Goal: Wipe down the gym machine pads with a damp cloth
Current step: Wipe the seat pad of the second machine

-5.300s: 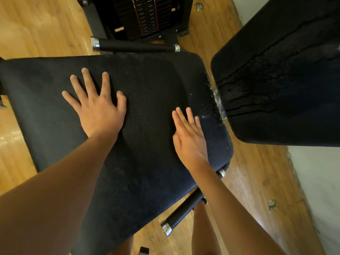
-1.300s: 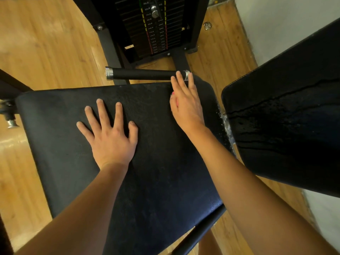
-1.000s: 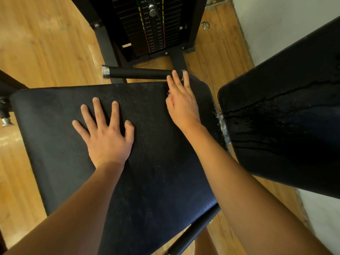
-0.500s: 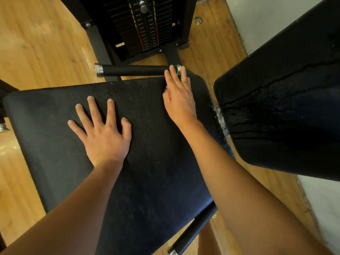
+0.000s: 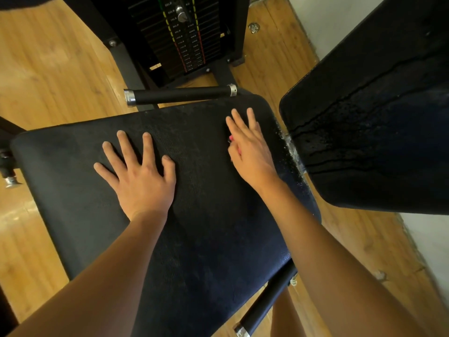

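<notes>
The black seat pad (image 5: 206, 244) fills the middle of the head view. My left hand (image 5: 143, 183) lies flat on its centre-left with fingers spread. My right hand (image 5: 251, 149) presses flat on the pad near the far right corner, fingers straight. A small pink-red bit (image 5: 230, 139) peeks out at that hand's thumb side; what it is cannot be told. No full cloth shows. The black back pad (image 5: 376, 122) stands to the right, streaked with wet drip lines. White flecks lie in the gap between the two pads.
A black grip bar (image 5: 179, 94) with metal ends runs along the pad's far edge, and another bar (image 5: 264, 300) sticks out under the near right edge. The weight stack (image 5: 182, 35) stands beyond. Wooden floor (image 5: 48, 69) lies around, with a white wall (image 5: 323, 18) at right.
My right hand, earlier on the near right of the pad, had reached the far edge by the grip bar; it has now slid back a little. My left hand stays planted.
</notes>
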Demonstrator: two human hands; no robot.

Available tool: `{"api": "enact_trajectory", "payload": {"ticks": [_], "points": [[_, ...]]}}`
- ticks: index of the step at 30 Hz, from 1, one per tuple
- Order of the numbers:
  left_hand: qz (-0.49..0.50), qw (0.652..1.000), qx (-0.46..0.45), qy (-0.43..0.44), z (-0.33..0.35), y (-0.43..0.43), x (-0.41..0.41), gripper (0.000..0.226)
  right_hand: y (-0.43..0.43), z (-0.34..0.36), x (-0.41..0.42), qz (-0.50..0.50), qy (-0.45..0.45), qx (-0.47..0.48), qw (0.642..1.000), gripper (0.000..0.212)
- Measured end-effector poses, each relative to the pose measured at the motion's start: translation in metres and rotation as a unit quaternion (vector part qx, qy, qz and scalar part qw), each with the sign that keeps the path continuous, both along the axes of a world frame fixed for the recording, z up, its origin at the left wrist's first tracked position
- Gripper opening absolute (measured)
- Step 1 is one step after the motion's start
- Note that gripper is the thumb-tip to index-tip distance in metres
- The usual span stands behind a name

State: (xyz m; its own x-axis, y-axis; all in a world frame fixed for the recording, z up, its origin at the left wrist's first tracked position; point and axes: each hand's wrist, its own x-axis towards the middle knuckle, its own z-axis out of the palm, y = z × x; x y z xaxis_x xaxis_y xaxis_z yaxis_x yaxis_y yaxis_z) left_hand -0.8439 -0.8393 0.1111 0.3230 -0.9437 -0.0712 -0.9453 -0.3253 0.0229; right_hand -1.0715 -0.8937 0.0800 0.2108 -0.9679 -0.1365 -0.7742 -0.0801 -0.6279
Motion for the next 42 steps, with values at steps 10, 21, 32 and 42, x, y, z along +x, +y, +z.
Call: {"api": "enact_trajectory", "payload": {"ticks": [10, 21, 32, 42], "points": [[0.002, 0.999, 0.028, 0.04, 0.01, -0.002, 0.002, 0.062, -0.027, 0.004, 0.006, 0.023, 0.039, 0.009, 0.999, 0.056], [-0.048, 0.997, 0.062, 0.0, 0.007, 0.005, -0.023, 0.066, 0.02, 0.005, -0.011, 0.014, 0.03, 0.003, 0.999, 0.055], [-0.05, 0.997, 0.057, -0.006, 0.006, 0.005, -0.029, 0.066, -0.01, 0.003, 0.006, -0.023, 0.049, -0.002, 0.999, 0.054], [-0.054, 0.998, 0.043, 0.006, 0.005, 0.006, -0.029, 0.066, 0.05, 0.007, -0.022, 0.001, 0.02, 0.019, 1.0, 0.056]]}}
